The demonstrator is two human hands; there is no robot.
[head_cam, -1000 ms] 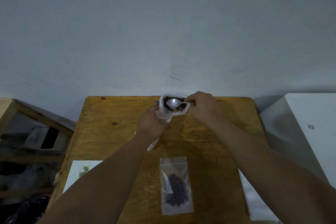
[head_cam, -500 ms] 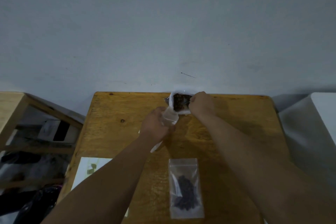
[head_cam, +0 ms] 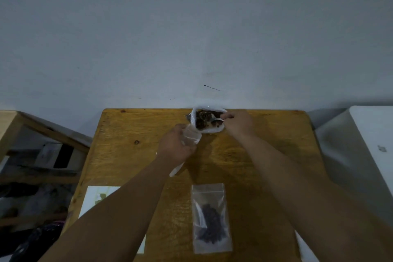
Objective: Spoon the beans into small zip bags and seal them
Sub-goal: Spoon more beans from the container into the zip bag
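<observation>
"So, where are the beans [head_cam: 201, 122]?"

"Most sit in the white container [head_cam: 219, 130] at the far edge of the counter [head_cam: 265, 155], by the wall. I think it is put there so both arms can reach it."

"What is in with them?"

"The spoon [head_cam: 215, 120]. Its round end is down among the beans. The right hand [head_cam: 239, 122] pinches the handle with curled fingers, so it looks like a scoop is being made."

"And the other hand?"

"The left hand [head_cam: 176, 147] has its fingers curled round a small zip bag [head_cam: 192, 137]. That bag looks empty. Its mouth points up, just beside the container. I think it is held close so the beans have a short trip and none fall."

"Is any bag done?"

"One filled bag [head_cam: 210, 218] lies flat on the counter, nearer the person and well apart from the hands. Dark beans show through it. I cannot tell if its zip is pressed shut."

"Anything else?"

"A white paper [head_cam: 95, 198] lies by the left edge, partly under the left arm. A white box [head_cam: 361, 144] stands beside the counter on the right."
</observation>
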